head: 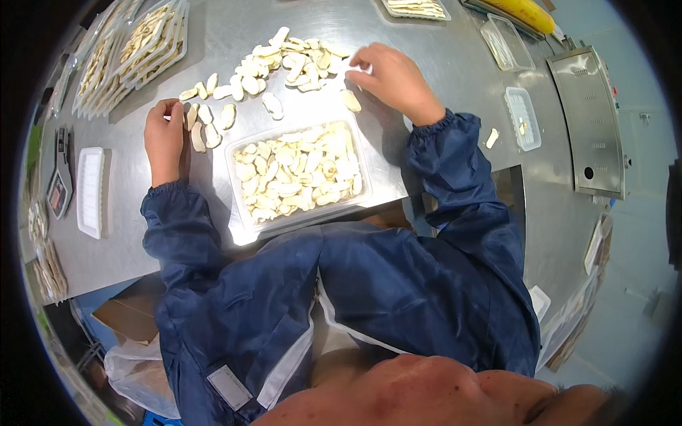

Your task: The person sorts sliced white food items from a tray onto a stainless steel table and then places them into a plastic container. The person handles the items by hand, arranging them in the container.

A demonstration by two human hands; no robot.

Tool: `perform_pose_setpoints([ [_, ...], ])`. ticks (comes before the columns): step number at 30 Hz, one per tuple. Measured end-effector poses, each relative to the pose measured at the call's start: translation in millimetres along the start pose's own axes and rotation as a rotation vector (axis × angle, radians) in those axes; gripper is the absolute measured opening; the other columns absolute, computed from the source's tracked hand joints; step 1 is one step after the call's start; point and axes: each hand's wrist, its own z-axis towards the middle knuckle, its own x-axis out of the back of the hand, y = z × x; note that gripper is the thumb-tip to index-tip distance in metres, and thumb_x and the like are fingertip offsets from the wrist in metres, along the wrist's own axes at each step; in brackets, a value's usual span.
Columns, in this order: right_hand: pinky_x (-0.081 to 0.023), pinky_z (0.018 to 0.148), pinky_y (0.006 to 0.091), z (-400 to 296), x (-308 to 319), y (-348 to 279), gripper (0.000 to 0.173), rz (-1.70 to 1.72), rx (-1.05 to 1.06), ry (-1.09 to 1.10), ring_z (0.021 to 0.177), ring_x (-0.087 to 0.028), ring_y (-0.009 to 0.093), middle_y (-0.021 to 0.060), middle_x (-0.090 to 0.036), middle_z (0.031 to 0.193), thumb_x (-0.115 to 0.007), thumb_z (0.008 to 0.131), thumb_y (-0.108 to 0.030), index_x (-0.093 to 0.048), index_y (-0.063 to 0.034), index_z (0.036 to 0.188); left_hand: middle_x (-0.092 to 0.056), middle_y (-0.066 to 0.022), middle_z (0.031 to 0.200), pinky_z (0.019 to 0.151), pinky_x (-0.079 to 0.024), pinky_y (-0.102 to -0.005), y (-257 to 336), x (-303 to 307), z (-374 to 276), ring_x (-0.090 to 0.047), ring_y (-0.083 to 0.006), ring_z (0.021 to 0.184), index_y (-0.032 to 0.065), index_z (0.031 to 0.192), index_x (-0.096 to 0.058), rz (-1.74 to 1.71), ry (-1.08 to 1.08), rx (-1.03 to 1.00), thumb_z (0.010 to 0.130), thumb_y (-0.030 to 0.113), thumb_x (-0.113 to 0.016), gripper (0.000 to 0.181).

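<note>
Pale slices of what look like mushroom fill a clear plastic tray (301, 173) at the table edge before me. Beyond the tray, a pile of the same slices (306, 61) lies on the steel table (314, 109). Left of the tray, my left hand (165, 133) rests by a few loose slices (198, 137); its fingertips are bent, and whether they hold one is hidden. To the right of the pile, my right hand (391, 80) has thumb and fingers curled around something whitish, too bright to name. A single slice (350, 100) lies just below that hand.
Stacked filled trays (144, 53) stand at the back left. A white tray (90, 191) and a digital scale (59, 186) lie at the left. On the right are a clear container (506, 42), a small tray (523, 120) and a steel machine (589, 122). A film roll (525, 13) lies at the back right.
</note>
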Motion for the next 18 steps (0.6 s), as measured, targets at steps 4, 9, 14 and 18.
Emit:
perform_pose_setpoints([
  [4,-0.046,0.107,0.0419,30,-21,10,0.055,-0.051,0.183,-0.001,0.130,-0.052,0.036,0.0118,-0.058,0.145,-0.073,0.080,-0.019,-0.067,-0.0159,0.134,-0.073,-0.0139,0.107,0.087,-0.053,-0.0378,1,-3,2,-0.069,-0.0273,0.095,0.0035,0.114,-0.074,-0.010,0.031,0.001,0.098,0.028,-0.065,0.030],
  [9,-0.048,0.104,0.0441,36,-28,0,0.047,-0.036,0.190,-0.063,0.126,-0.057,0.034,0.0097,-0.063,0.138,-0.072,0.082,-0.017,-0.072,-0.0169,0.129,-0.073,-0.0128,0.107,0.085,-0.053,-0.0363,2,-2,1,-0.068,-0.0245,0.090,0.0029,0.114,-0.074,-0.032,0.013,0.029,0.098,0.027,-0.065,0.030],
  [14,-0.055,0.088,0.0412,31,-24,29,0.028,0.198,0.162,0.133,0.101,-0.068,0.034,0.0123,-0.072,0.114,-0.068,0.088,-0.016,-0.077,-0.0108,0.114,-0.073,-0.0119,0.106,0.082,-0.053,-0.0353,6,-2,0,-0.066,-0.0228,0.085,0.0023,0.116,-0.074,-0.054,-0.008,0.033,0.098,0.026,-0.065,0.031],
  [18,-0.057,0.083,0.0347,31,-15,27,0.027,0.465,-0.128,0.172,0.091,-0.073,0.025,0.0109,-0.075,0.103,-0.071,0.091,-0.019,-0.076,-0.0070,0.115,-0.073,-0.0114,0.107,0.081,-0.053,-0.0346,11,-2,-4,-0.065,-0.0221,0.083,0.0021,0.117,-0.073,-0.067,0.003,0.027,0.098,0.026,-0.065,0.031],
])
